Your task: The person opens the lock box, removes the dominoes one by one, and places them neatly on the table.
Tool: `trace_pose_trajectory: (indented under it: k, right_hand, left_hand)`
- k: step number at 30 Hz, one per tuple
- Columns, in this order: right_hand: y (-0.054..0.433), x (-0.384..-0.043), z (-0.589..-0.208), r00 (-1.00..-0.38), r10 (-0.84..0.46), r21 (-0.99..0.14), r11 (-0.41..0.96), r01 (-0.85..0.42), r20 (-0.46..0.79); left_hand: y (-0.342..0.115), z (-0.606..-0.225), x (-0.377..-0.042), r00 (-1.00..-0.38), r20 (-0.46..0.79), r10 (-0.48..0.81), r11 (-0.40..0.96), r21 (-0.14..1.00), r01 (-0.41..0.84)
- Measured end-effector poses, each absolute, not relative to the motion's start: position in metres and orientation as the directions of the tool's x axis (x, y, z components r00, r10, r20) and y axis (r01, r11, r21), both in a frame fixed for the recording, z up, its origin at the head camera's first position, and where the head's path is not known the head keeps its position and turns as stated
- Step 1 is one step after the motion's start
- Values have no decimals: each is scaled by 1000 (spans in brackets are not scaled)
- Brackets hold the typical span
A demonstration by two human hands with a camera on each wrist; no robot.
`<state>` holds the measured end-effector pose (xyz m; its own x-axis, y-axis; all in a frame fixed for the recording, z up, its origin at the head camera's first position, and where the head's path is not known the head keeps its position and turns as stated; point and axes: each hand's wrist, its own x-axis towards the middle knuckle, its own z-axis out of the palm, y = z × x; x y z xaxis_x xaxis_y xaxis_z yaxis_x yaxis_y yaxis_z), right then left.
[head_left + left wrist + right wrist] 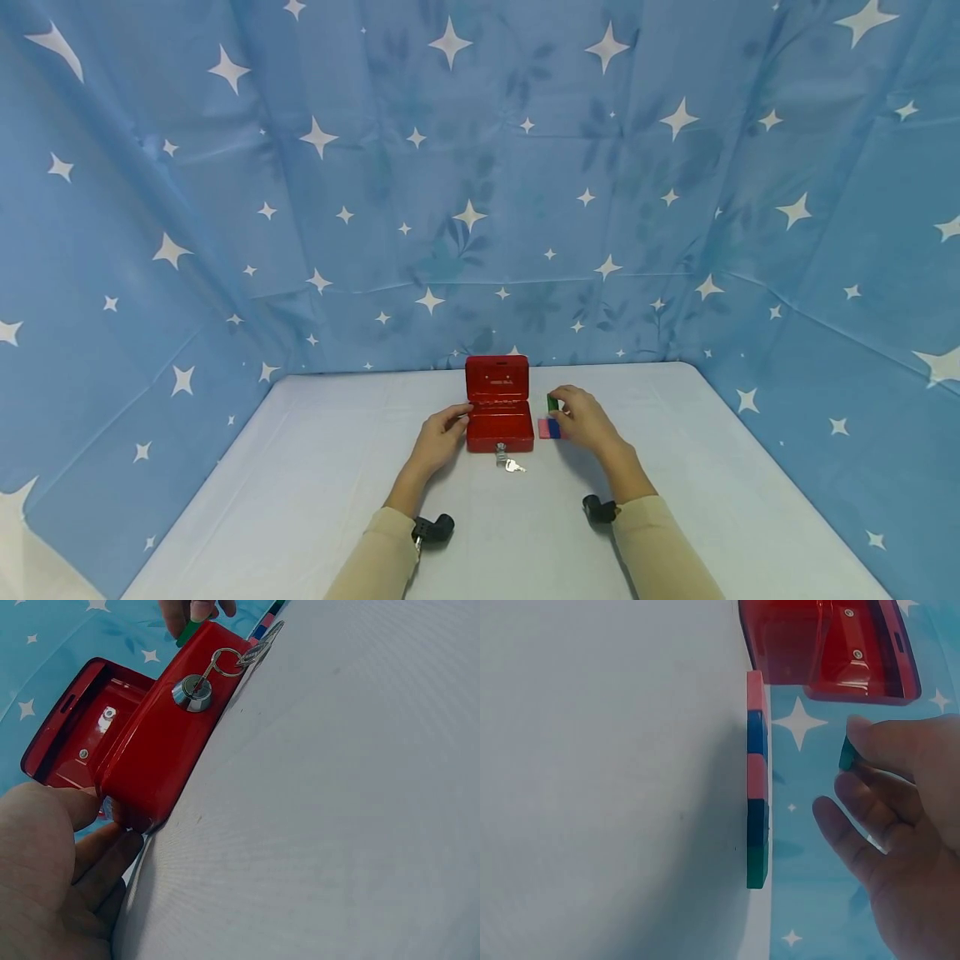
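Note:
A red cash box [500, 429] stands on the table with its lid [497, 379] raised at the back. At its left side my left hand [437, 439] rests; in the left wrist view the thumb and fingers [112, 862] touch the box's end. My right hand [588, 421] pinches a small green block [553, 403] between thumb and fingertips, raised to the right of the box. Below that hand lies a row of coloured blocks [756, 776], pink, blue and green, partly covered by the hand in the head view.
A key sits in the round lock [193, 693] on the box's front, and a ring with another key [514, 466] hangs from it onto the white table [337, 467]. A blue curtain with white stars [480, 167] closes off the back and sides.

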<state>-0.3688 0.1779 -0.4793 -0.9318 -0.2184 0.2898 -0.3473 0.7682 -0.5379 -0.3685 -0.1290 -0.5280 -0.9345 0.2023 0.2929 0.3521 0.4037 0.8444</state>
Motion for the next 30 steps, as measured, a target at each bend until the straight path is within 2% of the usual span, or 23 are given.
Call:
trace_pose_trajectory:
  k: [20,30]
  right_hand:
    - [198,-368,-477,-958,-194,-522,807,-277,209]
    - [209,-369,-480,-946,-236,-512,797,-320,224]
  left_hand:
    - [-129,-528,-370,-932,302,199,394,847,358]
    - [-130,-528,-368,-929,310,201,400,840,367]
